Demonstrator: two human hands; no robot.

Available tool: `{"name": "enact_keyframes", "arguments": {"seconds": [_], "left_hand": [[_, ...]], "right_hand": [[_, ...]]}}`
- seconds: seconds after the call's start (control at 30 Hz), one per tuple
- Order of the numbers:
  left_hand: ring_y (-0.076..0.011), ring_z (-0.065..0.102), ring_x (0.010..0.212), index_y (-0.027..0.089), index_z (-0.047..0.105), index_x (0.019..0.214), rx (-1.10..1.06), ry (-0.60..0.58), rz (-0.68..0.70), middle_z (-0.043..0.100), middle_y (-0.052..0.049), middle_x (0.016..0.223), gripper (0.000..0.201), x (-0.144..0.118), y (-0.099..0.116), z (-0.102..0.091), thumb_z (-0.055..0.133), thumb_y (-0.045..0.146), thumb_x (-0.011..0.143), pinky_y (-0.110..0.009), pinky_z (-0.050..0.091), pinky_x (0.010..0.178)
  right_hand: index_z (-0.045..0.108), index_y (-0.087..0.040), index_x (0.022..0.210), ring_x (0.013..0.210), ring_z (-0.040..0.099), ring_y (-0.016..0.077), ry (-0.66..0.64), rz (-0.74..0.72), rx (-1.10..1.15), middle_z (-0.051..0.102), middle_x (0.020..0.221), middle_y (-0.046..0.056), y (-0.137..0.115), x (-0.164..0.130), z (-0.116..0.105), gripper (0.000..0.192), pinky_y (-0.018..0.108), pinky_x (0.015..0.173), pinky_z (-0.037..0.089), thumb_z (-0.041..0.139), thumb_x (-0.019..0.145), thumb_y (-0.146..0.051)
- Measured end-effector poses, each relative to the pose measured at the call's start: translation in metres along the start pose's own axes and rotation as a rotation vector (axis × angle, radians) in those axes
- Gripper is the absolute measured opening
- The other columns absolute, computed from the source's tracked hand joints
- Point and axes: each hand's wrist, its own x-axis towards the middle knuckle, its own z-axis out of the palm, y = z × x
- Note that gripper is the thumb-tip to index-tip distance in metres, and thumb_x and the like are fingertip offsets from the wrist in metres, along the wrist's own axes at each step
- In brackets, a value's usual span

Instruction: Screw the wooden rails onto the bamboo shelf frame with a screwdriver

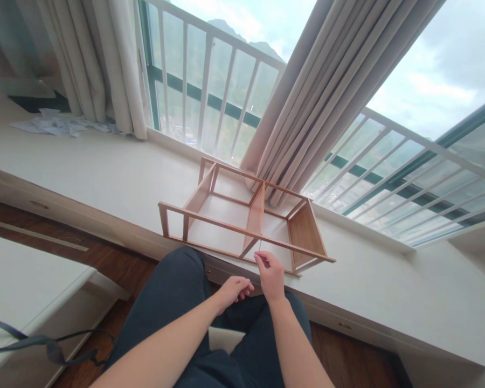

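Observation:
A brown wooden shelf frame (255,215) lies on its side on the white window ledge, its open bays facing up. My right hand (271,276) is at the frame's near edge, just right of the middle shelf board (257,210). Its thumb and forefinger are pinched together; a thin sliver seems to stick up from them, too small to name. Over my lap, a little lower and to the left, my left hand (235,291) is closed with fingers curled inward. Whatever it may hold is hidden.
Beige curtains (307,102) hang behind the frame, before a white railing (208,70) and windows. Torn white paper (52,123) lies on the ledge at left. A white furniture piece (36,291) with a dark strap (52,345) stands at lower left.

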Motion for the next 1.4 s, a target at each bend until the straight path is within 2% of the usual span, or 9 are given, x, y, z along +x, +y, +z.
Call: {"name": "enact_keyframes", "arguments": {"seconds": [0.43,0.67,0.9,1.13,1.4], "left_hand": [[-0.0105,0.048,0.056,0.014,0.071,0.085,0.001,-0.001,-0.01,0.062,-0.003,0.071,0.051,0.002,-0.004,0.0,0.058,0.062,0.078,-0.022,0.026,0.049],[-0.0106,0.048,0.056,0.013,0.072,0.084,0.024,0.005,-0.022,0.063,-0.003,0.071,0.052,0.002,-0.003,0.0,0.058,0.063,0.077,-0.022,0.027,0.05],[-0.0111,0.048,0.057,0.013,0.072,0.083,0.058,0.013,-0.039,0.062,-0.003,0.071,0.05,-0.002,0.003,0.001,0.059,0.061,0.075,-0.023,0.027,0.05],[-0.0113,0.049,0.057,0.013,0.072,0.082,0.087,0.024,-0.052,0.061,-0.002,0.069,0.048,-0.007,0.01,0.002,0.059,0.059,0.072,-0.023,0.027,0.05],[-0.0115,0.049,0.056,0.013,0.072,0.081,0.102,0.03,-0.038,0.062,-0.003,0.069,0.043,-0.006,0.009,0.003,0.058,0.053,0.073,-0.024,0.028,0.05]], "right_hand": [[0.074,-0.02,0.095,0.089,0.068,0.0211,-0.052,-0.004,0.004,0.074,0.097,0.007,-0.001,0.003,-0.003,0.023,0.032,0.08,0.055,0.059,0.095,-0.036],[0.075,-0.019,0.099,0.088,0.068,0.0211,-0.069,0.056,0.063,0.074,0.097,0.008,0.002,0.001,-0.006,0.027,0.032,0.079,0.056,0.058,0.094,-0.039],[0.075,-0.017,0.099,0.084,0.067,0.0211,-0.005,0.141,0.26,0.072,0.095,0.009,-0.001,0.001,0.0,0.034,0.031,0.067,0.059,0.06,0.092,-0.047],[0.073,-0.016,0.097,0.082,0.066,0.0193,0.028,0.212,0.444,0.072,0.099,0.01,-0.003,-0.001,0.005,0.033,0.03,0.064,0.059,0.065,0.09,-0.047],[0.067,-0.017,0.098,0.079,0.068,0.0171,0.123,0.405,0.832,0.072,0.11,0.011,-0.002,-0.006,0.016,0.03,0.025,0.055,0.057,0.075,0.083,-0.042]]}}
